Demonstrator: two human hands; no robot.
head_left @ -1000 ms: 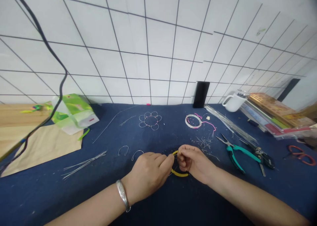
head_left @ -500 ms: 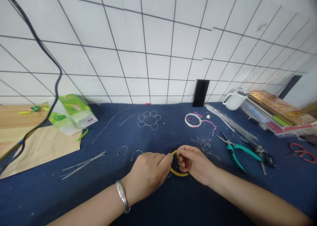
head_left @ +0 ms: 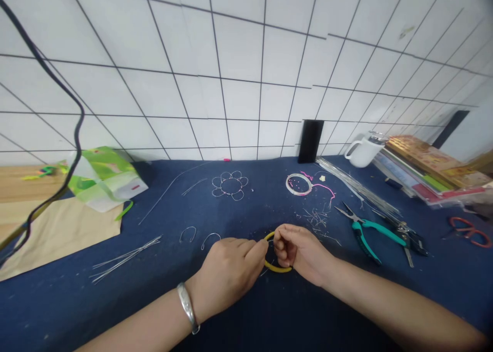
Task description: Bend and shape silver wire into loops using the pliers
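The fingers of the left hand [head_left: 231,264] and right hand [head_left: 304,253] press together, apparently pinching a fine wire [head_left: 270,240] between the two hands, though it barely shows. Beside them curves a yellow piece [head_left: 278,269]; farther out, a wire flower [head_left: 223,191] and teal-handled pliers [head_left: 387,232] lie on the table [head_left: 96,308].

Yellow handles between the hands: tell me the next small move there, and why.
Perhaps draw the right hand slightly away from the left hand: both are curled and nearly meet, partly covering the yellow handles and hiding whatever they may hold.
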